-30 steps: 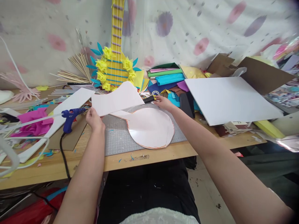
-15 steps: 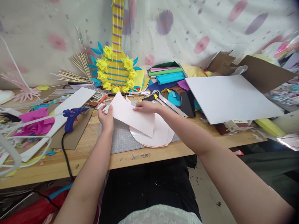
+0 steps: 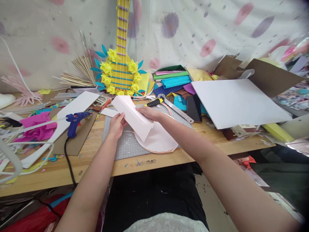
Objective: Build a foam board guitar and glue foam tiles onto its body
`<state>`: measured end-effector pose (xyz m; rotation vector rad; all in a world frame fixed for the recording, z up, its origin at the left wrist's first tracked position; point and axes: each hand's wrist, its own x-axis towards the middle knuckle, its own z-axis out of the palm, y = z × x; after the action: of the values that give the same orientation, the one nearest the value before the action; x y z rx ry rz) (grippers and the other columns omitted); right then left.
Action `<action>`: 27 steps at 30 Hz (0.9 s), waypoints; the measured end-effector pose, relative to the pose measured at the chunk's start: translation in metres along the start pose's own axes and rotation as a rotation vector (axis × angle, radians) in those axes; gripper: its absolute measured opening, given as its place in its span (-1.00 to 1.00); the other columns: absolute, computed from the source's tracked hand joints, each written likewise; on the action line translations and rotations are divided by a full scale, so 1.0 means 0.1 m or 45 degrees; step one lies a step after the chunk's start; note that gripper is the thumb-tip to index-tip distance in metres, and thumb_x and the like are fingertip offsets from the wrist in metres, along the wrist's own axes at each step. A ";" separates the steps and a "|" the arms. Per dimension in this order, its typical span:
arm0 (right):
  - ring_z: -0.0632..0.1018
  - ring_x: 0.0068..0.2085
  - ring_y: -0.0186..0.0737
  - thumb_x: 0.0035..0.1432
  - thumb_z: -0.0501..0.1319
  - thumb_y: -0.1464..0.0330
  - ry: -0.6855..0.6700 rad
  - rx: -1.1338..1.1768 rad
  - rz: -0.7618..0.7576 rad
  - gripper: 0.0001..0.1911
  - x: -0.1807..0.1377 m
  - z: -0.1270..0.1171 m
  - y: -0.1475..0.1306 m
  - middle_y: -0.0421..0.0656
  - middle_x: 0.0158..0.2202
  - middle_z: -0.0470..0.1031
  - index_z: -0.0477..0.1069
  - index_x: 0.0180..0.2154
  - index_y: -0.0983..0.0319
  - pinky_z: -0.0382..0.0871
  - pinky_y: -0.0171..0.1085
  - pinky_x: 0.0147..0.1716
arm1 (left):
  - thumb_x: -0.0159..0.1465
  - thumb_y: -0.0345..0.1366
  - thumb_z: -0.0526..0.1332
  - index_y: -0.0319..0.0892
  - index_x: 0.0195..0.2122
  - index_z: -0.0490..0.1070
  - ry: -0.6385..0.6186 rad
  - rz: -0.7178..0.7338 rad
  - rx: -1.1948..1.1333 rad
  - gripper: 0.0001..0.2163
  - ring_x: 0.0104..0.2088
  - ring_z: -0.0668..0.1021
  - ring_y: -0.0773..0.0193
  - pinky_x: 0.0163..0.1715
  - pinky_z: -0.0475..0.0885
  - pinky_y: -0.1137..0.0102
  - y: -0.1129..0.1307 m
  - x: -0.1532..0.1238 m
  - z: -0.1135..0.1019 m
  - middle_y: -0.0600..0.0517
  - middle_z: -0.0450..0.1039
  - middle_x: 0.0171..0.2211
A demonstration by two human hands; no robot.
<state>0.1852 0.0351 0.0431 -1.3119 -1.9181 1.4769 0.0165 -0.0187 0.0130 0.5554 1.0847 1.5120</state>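
Both my hands hold a pale pink paper offcut (image 3: 135, 117) above the grey cutting mat (image 3: 120, 143). My left hand (image 3: 116, 125) grips its lower left edge from beneath. My right hand (image 3: 149, 112) pinches its upper right edge. The sheet is bent into a narrow fold between them. Under it lies a rounded pink cut-out (image 3: 160, 140) with an orange outline, partly covered by the offcut.
A yellow paper guitar (image 3: 120, 67) with yellow flowers leans on the back wall. A blue glue gun (image 3: 73, 120) lies left of the mat. A yellow-handled knife (image 3: 154, 102) and steel ruler (image 3: 178, 111) sit behind it. A large white board (image 3: 238, 101) and coloured paper rolls (image 3: 172, 79) lie right.
My left hand brought the pink offcut rightward over the cut-out. My right hand left the table near the knife, took its upper edge, and the sheet has folded narrower.
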 end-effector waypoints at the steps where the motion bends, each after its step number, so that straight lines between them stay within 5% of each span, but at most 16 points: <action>1: 0.49 -0.37 -0.30 0.28 0.02 0.12 0.012 -0.064 -0.014 -0.60 0.01 0.00 0.00 -0.11 -0.28 0.54 0.45 -0.25 0.29 0.32 -0.35 -0.38 | 0.11 -0.42 0.29 -0.23 -0.34 0.44 -0.019 -0.003 0.019 -0.92 -0.50 0.55 0.41 -0.50 0.48 0.53 -0.01 -0.01 0.01 0.04 0.55 -0.42; 7: 0.48 -0.29 -0.26 0.22 0.09 0.11 0.255 -0.780 -0.084 -0.61 0.06 -0.04 -0.13 -0.12 -0.30 0.53 0.48 -0.34 0.29 0.17 -0.35 -0.40 | 0.09 -0.52 0.27 -0.27 -0.35 0.47 0.071 -0.063 0.115 -0.89 -0.48 0.55 0.39 -0.46 0.51 0.51 -0.03 -0.05 0.09 0.00 0.57 -0.39; 14: 0.51 -0.15 -0.05 0.25 0.04 0.11 0.364 -1.050 -0.115 -0.58 0.09 0.03 -0.21 0.02 -0.18 0.56 0.50 -0.21 0.28 0.24 -0.26 -0.26 | 0.10 -0.54 0.26 -0.26 -0.37 0.47 0.161 -0.086 0.077 -0.91 -0.47 0.56 0.36 -0.35 0.55 0.41 -0.03 -0.01 0.14 0.00 0.55 -0.43; 20: 0.51 -0.11 -0.04 0.27 0.00 0.16 0.712 -0.984 0.070 -0.60 0.16 -0.54 -0.05 0.06 -0.11 0.53 0.48 -0.16 0.29 0.27 -0.26 -0.23 | 0.10 -0.56 0.23 -0.25 -0.42 0.44 0.288 0.005 0.074 -0.91 -0.39 0.58 0.31 -0.25 0.54 0.36 0.07 0.10 -0.08 0.01 0.51 -0.47; 27: 0.47 -0.12 -0.02 0.23 0.05 0.19 0.631 -1.087 0.072 -0.64 0.12 -1.00 -0.05 0.03 -0.14 0.52 0.49 -0.17 0.28 0.28 -0.21 -0.21 | 0.07 -0.51 0.23 -0.20 -0.27 0.42 0.039 0.106 -0.019 -0.80 -0.32 0.60 0.25 -0.21 0.52 0.31 0.04 0.08 -0.04 -0.03 0.55 -0.27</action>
<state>0.2531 0.0994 0.0819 -1.8467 -2.2090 0.2245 0.0091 -0.0120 0.0128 0.5745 1.0845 1.6045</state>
